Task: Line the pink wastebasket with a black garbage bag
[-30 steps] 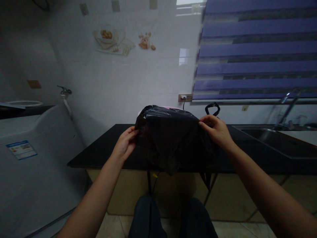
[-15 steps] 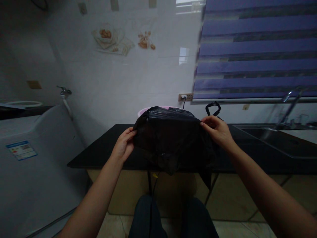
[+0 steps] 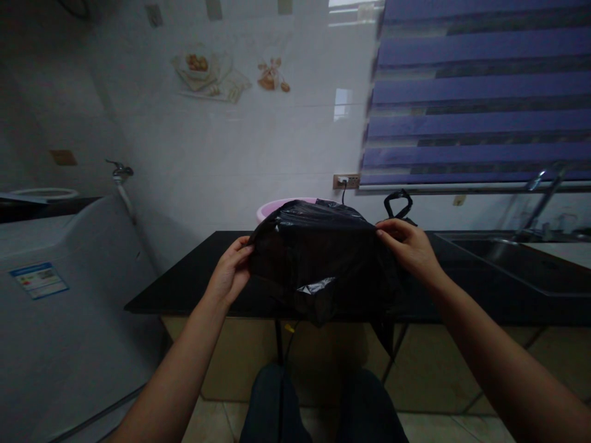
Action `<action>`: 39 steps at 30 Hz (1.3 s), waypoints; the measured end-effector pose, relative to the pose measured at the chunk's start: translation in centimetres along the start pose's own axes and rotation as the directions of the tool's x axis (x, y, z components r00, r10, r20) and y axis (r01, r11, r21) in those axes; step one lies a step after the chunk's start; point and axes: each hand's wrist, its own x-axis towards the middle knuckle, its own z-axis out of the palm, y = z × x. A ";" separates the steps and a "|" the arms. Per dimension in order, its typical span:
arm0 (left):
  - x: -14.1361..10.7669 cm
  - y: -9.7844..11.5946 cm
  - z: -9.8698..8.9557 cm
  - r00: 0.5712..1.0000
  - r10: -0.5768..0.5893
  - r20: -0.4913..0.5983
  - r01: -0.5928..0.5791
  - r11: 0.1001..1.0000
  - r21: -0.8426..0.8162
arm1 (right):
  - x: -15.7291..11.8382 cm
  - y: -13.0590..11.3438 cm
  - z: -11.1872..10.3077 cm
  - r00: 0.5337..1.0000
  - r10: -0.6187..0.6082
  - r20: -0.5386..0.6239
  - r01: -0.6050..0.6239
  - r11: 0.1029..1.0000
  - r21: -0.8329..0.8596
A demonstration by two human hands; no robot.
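One long black bench (image 3: 198,277) runs below a purple striped blind (image 3: 480,89). On it, a black plastic bag (image 3: 323,258) is spread wide, its lower corner hanging at the front edge. Behind the bag shows the rim of a pink basin (image 3: 271,210), mostly hidden. The left hand (image 3: 231,271) pinches the bag's left side; the right hand (image 3: 410,247) pinches its right side.

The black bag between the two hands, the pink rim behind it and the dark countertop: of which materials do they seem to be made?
Black bag: probably thin plastic film, slightly glossy; it wrinkles and catches bright highlights.
Pink rim: perhaps smooth plastic, from its even colour and rounded edge.
Countertop: possibly stone, smooth and evenly dark, but dim light leaves it open.
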 end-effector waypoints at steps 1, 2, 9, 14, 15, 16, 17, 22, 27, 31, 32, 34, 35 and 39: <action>-0.1 0.0 0.1 1.000 0.001 0.008 -0.001 1.000 -0.006 | 0.0 -0.1 0.0 1.000 0.012 0.002 -0.012 1.000 -0.002; -0.1 0.1 0.1 1.000 0.004 0.015 -0.004 1.000 -0.015 | 0.0 -0.1 0.1 1.000 0.024 0.005 -0.024 1.000 -0.003; -0.2 0.1 0.5 0.999 0.018 0.028 -0.017 1.000 -0.023 | -0.1 0.0 0.2 1.000 0.008 0.030 -0.008 1.000 0.012; -0.4 0.2 0.8 0.999 0.007 0.049 -0.007 1.000 0.004 | -0.3 -0.1 0.1 0.998 0.003 0.068 -0.004 1.000 0.014; -0.4 0.2 0.9 0.999 0.011 0.049 -0.011 1.000 0.001 | -0.4 -0.2 0.1 0.997 -0.006 0.076 0.004 1.000 0.014; -0.5 0.2 1.0 0.999 0.015 0.045 -0.014 1.000 -0.006 | -0.5 -0.2 0.1 0.996 -0.015 0.085 0.014 1.000 0.013; -0.5 0.2 1.0 0.999 0.016 0.039 -0.016 1.000 -0.015 | -0.5 -0.3 0.1 0.996 -0.023 0.091 0.022 1.000 0.010; -0.6 0.0 1.2 1.000 0.020 -0.003 -0.020 0.998 -0.058 | -0.4 -0.9 0.4 0.996 -0.040 0.079 0.041 0.999 -0.019; -1.0 0.0 1.2 1.000 0.021 -0.014 -0.022 0.997 -0.071 | 0.5 -1.9 1.2 0.996 -0.062 0.070 0.065 0.997 -0.044; -1.3 0.1 1.2 0.999 0.013 -0.035 -0.017 0.995 -0.101 | 1.5 -2.3 1.8 0.990 -0.109 0.087 0.116 0.990 -0.082; -1.4 0.0 1.2 0.999 0.005 -0.039 -0.009 0.994 -0.108 | 1.7 -2.4 2.0 0.987 -0.125 0.099 0.135 0.985 -0.104; -1.6 0.0 1.1 0.999 -0.010 -0.042 0.005 0.994 -0.114 | 2.2 -2.5 2.4 0.979 -0.156 0.131 0.176 0.972 -0.155; -1.6 0.0 1.1 0.999 -0.012 -0.043 0.007 0.993 -0.114 | 2.4 -2.5 2.6 0.974 -0.169 0.149 0.194 0.965 -0.177; -2.0 -0.1 1.0 0.999 -0.015 -0.050 0.009 0.993 -0.114 | 2.8 -2.7 3.6 0.963 -0.192 0.191 0.235 0.943 -0.235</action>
